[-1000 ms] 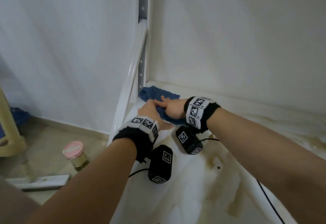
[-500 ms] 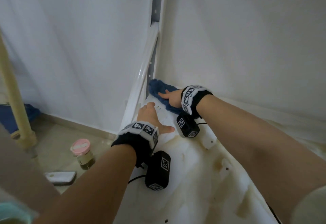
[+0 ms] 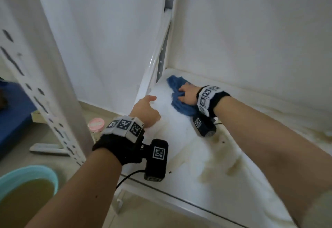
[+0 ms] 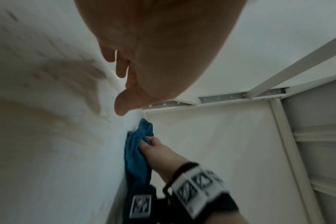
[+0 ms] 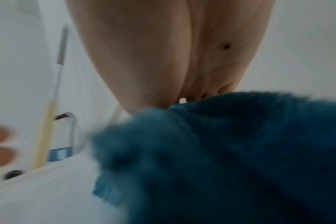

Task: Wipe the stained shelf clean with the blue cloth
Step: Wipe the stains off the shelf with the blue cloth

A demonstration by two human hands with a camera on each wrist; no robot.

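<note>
The white shelf (image 3: 186, 147) carries brown stains (image 3: 215, 170) across its middle and right. The blue cloth (image 3: 175, 84) lies bunched near the back left corner. My right hand (image 3: 187, 95) presses on it with fingers curled into the fabric. In the left wrist view the right hand (image 4: 159, 148) pinches the blue cloth (image 4: 136, 151) against the board. In the right wrist view the cloth (image 5: 220, 151) fills the frame under my palm. My left hand (image 3: 146, 110) rests on the shelf to the left of the cloth, fingers extended, holding nothing.
A perforated upright post (image 3: 45, 102) stands close on the left; a rear post (image 3: 166, 30) and slanted brace (image 3: 154, 57) border the corner. On the floor are a teal basin of murky water (image 3: 27, 192), a pink-lidded jar (image 3: 96, 124) and a flat white object (image 3: 46, 149).
My left hand has come off the cloth and now rests apart from it on the shelf. The right hand has bunched the cloth by the back left corner. The head view has pulled back.
</note>
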